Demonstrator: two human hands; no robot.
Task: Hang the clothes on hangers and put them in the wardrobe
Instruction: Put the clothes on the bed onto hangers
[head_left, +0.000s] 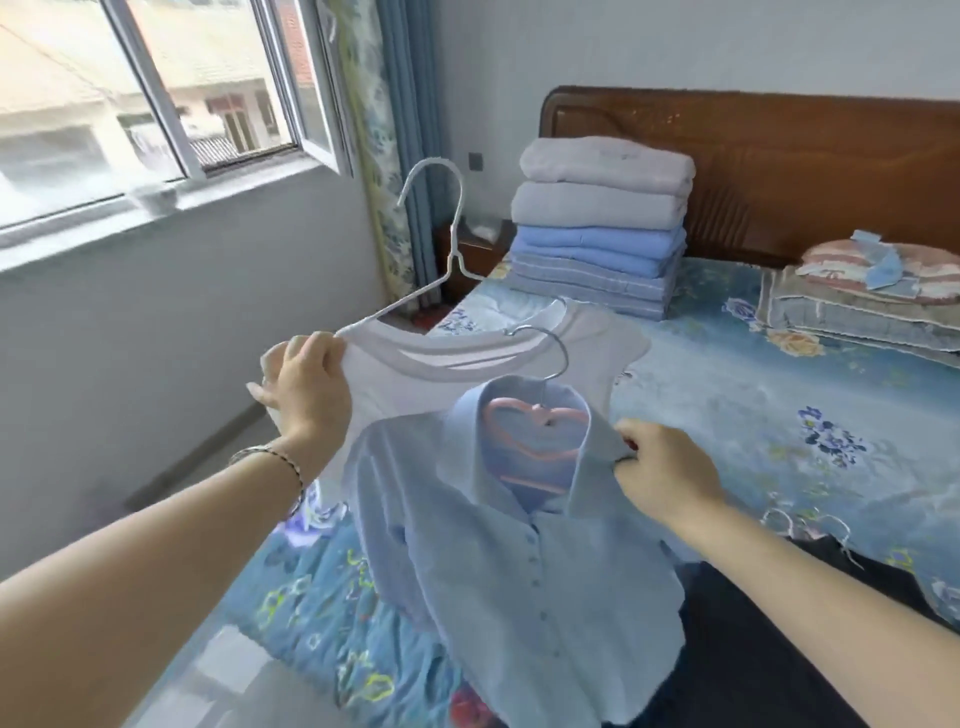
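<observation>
My left hand (304, 384) grips the shoulder of a white top (415, 379) that hangs on a white hanger (447, 244), held up above the bed. In front of it a light blue button shirt (509, 561) hangs on a pink hanger (535, 441) with a metal hook. My right hand (665, 467) pinches that shirt's collar at its right shoulder. Both garments are lifted off the bed. No wardrobe shows in this view.
A stack of folded grey and blue clothes (602, 223) stands on the bed (753, 395) near the wooden headboard (779, 166). Pillows (872, 291) lie at the right, dark clothing (769, 649) and spare hangers (810, 525) at my lower right. A window (156, 104) is on the left wall.
</observation>
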